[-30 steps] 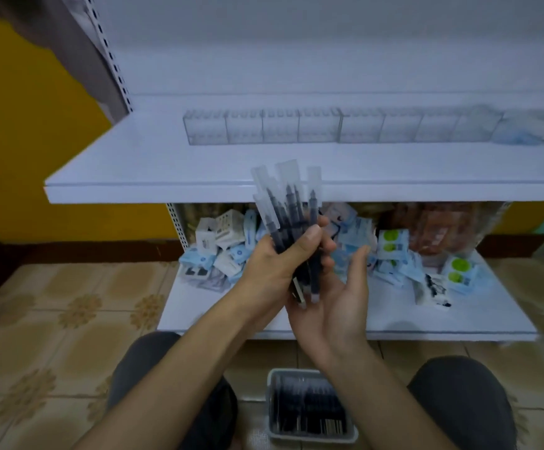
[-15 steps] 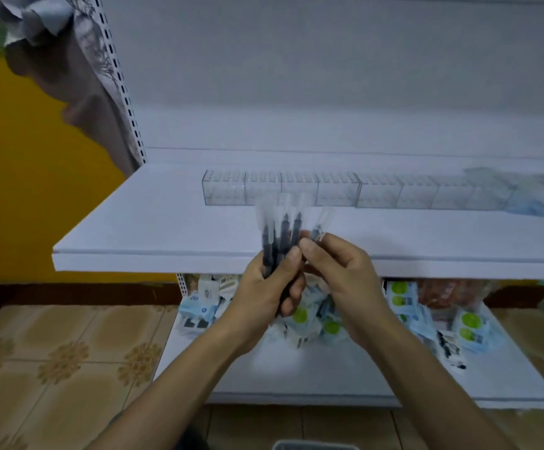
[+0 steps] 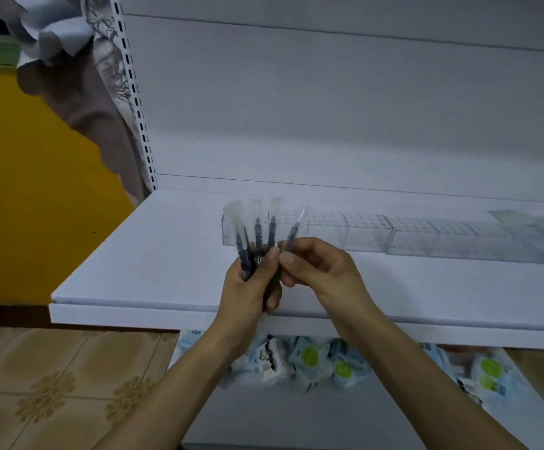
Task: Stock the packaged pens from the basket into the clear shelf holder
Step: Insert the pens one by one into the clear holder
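The left hand is closed around a fanned bundle of packaged pens, held upright just in front of the left end of the clear shelf holder, which sits toward the back of the white shelf. The right hand pinches a single sleeved pen between thumb and fingertips, right beside the bundle. The basket is out of view. The likely trouble is the slick plastic sleeves: as the one pen is drawn away, its neighbours may slide with it, slip from the left hand's grip and drop onto the shelf or over its front edge among the packets on the lower shelf. The holder's cells look narrow and their clear walls are hard to read, so a pen could catch on a divider, or a push could nudge the holder backward.
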Available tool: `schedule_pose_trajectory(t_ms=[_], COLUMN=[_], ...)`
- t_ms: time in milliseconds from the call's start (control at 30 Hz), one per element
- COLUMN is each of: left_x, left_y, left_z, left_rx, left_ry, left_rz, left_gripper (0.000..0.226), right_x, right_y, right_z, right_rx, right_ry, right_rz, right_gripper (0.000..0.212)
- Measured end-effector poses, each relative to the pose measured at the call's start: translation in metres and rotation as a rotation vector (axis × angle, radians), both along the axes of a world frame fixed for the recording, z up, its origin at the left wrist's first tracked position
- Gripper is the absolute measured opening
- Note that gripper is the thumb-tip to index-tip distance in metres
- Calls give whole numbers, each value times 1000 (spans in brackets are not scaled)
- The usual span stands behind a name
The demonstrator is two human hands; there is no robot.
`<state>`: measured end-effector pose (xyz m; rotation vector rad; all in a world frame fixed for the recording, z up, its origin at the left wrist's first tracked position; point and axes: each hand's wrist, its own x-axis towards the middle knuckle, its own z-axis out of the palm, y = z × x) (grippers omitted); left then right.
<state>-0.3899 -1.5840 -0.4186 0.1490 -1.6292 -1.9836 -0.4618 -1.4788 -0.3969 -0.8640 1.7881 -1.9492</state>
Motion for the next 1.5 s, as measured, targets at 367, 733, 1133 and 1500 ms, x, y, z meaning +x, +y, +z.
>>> schedule_pose_trajectory(t_ms=[367, 733, 1133, 1500], left_x=[-26, -48, -50, -52], left_y=[-76, -97, -100, -102], left_z=[-2, -10, -18, -21], left_rx=[29, 30, -57, -118], left_ry=[-74, -134, -177, -199], left_rz=[305, 511, 593, 624], left_gripper=[16, 19, 18, 21], right_x=[-75, -109, -111, -111], right_y=[-113, -155, -162, -164], right_z=[46, 17, 6, 2], right_rx=[-96, 23, 302, 288], right_ry=[65, 125, 433, 373], right_rz=[-206, -87, -28, -65], right_gripper=[10, 2, 15, 9])
